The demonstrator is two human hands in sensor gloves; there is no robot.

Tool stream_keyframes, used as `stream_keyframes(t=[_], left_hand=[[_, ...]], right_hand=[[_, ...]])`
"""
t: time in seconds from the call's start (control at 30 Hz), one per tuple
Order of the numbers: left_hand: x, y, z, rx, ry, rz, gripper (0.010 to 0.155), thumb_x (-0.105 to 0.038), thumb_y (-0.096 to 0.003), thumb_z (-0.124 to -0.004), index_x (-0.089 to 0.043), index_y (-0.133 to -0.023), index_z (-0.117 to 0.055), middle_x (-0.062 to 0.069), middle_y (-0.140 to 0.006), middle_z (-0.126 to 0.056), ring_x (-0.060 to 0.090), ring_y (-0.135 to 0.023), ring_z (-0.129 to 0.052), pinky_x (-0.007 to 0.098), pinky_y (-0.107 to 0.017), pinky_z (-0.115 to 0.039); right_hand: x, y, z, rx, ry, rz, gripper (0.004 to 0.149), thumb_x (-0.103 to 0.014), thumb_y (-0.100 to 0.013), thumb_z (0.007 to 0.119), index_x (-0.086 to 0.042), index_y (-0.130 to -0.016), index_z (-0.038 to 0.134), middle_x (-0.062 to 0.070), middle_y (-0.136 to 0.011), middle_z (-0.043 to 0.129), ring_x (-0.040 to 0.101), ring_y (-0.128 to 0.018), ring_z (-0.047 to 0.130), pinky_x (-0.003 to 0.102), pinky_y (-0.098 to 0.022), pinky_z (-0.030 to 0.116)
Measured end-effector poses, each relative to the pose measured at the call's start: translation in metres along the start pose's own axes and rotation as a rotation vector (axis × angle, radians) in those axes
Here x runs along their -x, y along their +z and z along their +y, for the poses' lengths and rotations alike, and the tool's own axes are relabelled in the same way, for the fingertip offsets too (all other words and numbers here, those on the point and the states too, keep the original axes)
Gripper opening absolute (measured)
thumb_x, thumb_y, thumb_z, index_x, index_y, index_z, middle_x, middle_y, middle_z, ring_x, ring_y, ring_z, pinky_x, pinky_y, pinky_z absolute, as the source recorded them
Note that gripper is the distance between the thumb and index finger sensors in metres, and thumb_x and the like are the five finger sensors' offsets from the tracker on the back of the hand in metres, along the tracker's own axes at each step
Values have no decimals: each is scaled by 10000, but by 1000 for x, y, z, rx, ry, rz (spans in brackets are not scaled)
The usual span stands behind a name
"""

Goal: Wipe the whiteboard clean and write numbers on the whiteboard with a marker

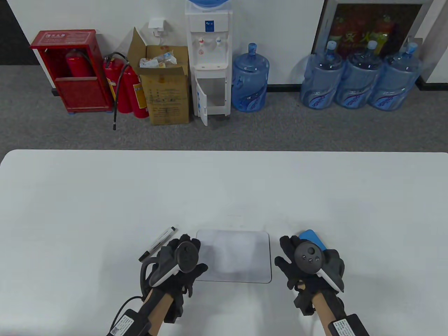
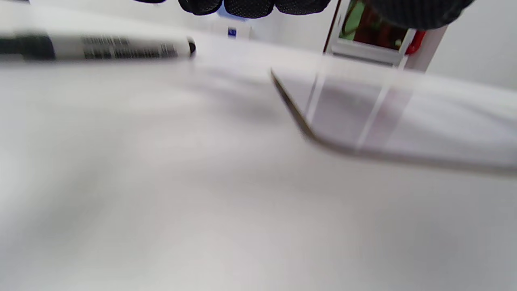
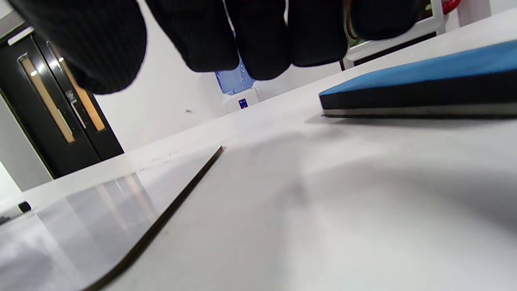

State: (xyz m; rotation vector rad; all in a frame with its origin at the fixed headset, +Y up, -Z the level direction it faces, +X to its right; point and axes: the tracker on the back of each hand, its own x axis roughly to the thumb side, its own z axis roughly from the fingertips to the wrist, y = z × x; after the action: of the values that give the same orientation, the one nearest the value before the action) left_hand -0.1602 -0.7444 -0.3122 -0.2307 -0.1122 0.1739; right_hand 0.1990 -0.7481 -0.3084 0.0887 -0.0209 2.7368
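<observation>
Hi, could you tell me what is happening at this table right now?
A person in sensor gloves is set up to clean and write on a small whiteboard lying flat on the table. The left hand hovers at the board's left edge, next to a marker lying untouched. The right hand is over a blue eraser to the board's right, with no grip on it visible. The board looks blank, though glare hides detail.

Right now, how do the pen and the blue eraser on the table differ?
The pen is thin, white with black ends, and lies left of the whiteboard; the eraser is a flat blue block with a dark underside, lying right of it. The pen is fully visible; the right hand partly hides the eraser. Both rest on the table, unheld.
</observation>
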Motion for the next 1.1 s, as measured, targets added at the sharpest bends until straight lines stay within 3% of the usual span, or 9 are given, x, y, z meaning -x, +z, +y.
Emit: stream_keyframes(t=[0.2,0.3,0.47,0.57,0.77,0.97,1.1], left_hand=[[34,-8,41,-54,-167,191,703,-512,-478,-705,-372,-1119,-453,46,-1251,-485,393,-1114,-501,629,-794,-444],[55,-18,35,11,-257,299,700,-480,-479,-742,-372,-1112,-465,46,-1212,-598,379,-1034,-672,632,-775,-499],[72,-30,14,67,-356,373,687,-456,-463,-791,-356,-1093,-537,55,-1110,-779,334,-908,-843,619,-741,-586],[78,-34,7,90,-358,381,671,-442,-459,-811,-351,-1080,-571,25,-1046,-854,308,-840,-900,611,-727,-615],[78,-35,0,14,-381,360,591,-366,-455,-837,-310,-1024,-690,35,-879,-933,262,-685,-974,589,-684,-677],[76,-34,1,-19,-377,330,575,-336,-454,-822,-247,-1012,-718,66,-841,-963,267,-632,-990,589,-666,-700],[64,-24,16,-101,-142,253,567,-315,-470,-784,-249,-1026,-694,68,-882,-937,283,-660,-972,604,-673,-678]], right_hand=[[11,-2,-1,-16,-38,39,690,-532,-413,795,-217,-1019,696,108,-1061,616,410,-985,611,640,-675,507],[14,-2,-2,-14,-51,52,691,-532,-412,795,-218,-1020,695,106,-1063,614,410,-988,607,641,-678,504],[17,-3,-1,-22,-56,66,692,-530,-413,796,-215,-1021,695,107,-1065,613,411,-990,603,641,-679,500],[17,-2,0,-28,-46,66,692,-531,-413,797,-217,-1021,694,107,-1064,613,411,-989,606,641,-679,501],[16,-2,1,-31,-32,64,693,-530,-412,799,-216,-1021,693,107,-1064,614,411,-989,607,641,-678,503],[14,-2,1,-27,-23,58,694,-530,-412,799,-214,-1021,694,109,-1063,614,412,-987,609,640,-676,506],[8,-2,2,-17,-34,22,688,-533,-411,797,-213,-1013,704,109,-1051,634,409,-971,635,635,-667,525]])
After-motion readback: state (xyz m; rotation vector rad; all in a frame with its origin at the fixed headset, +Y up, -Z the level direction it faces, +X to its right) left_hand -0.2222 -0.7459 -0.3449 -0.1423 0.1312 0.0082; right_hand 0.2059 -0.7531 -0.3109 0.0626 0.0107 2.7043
